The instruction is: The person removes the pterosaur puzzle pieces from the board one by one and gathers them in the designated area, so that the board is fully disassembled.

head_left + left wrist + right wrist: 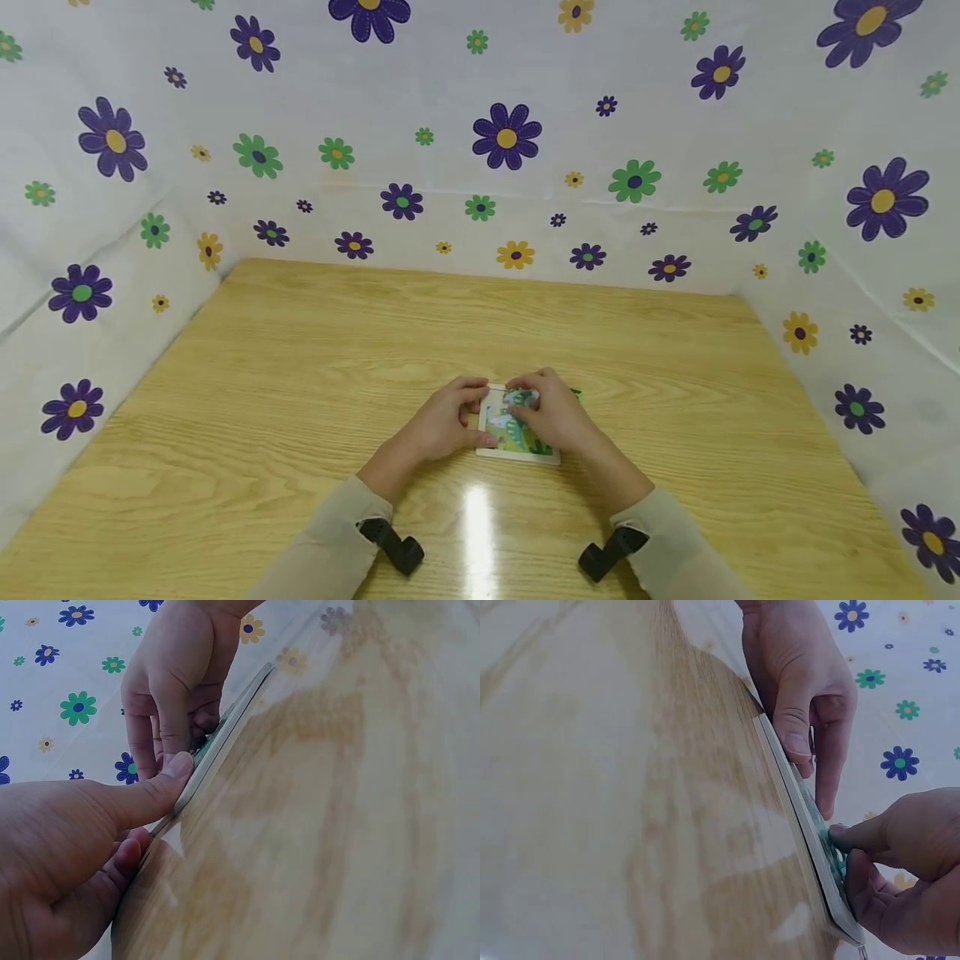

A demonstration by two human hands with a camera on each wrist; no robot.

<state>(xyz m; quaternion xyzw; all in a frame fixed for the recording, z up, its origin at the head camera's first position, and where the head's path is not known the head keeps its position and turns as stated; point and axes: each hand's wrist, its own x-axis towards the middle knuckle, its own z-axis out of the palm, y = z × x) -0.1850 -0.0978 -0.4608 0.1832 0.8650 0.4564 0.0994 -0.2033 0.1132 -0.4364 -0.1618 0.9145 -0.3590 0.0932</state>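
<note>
- Your dinosaur puzzle board [517, 456] lies on the wooden table [300, 375], between your two hands and partly covered by the right one.
- Your left hand [442, 425] grips the board's left side, thumb over the rim and onto the picture, the other fingers curled at the edge. If that hold slackens, a push from the opposite side could well slide the board across the table.
- Your right hand [555, 412] has its thumb and forefinger drawn close over the picture, seeming to pinch a teal-green puzzle piece [842, 866]. I cannot tell whether it sits flush or stands proud.
- Press it down while it is turned slightly wrong, and it could jam or tip up along one side.
- Lift it at a slant and its sides may catch, dragging whatever it touches out of line.
- Your left thumb, lying over the picture's lower left, might nudge what is beneath it or hide a raised edge from you.
- A green item [577, 396], likely a loose piece, lies just beyond your right hand, mostly hidden by it; a careless sweep of those knuckles could knock it away.
</note>
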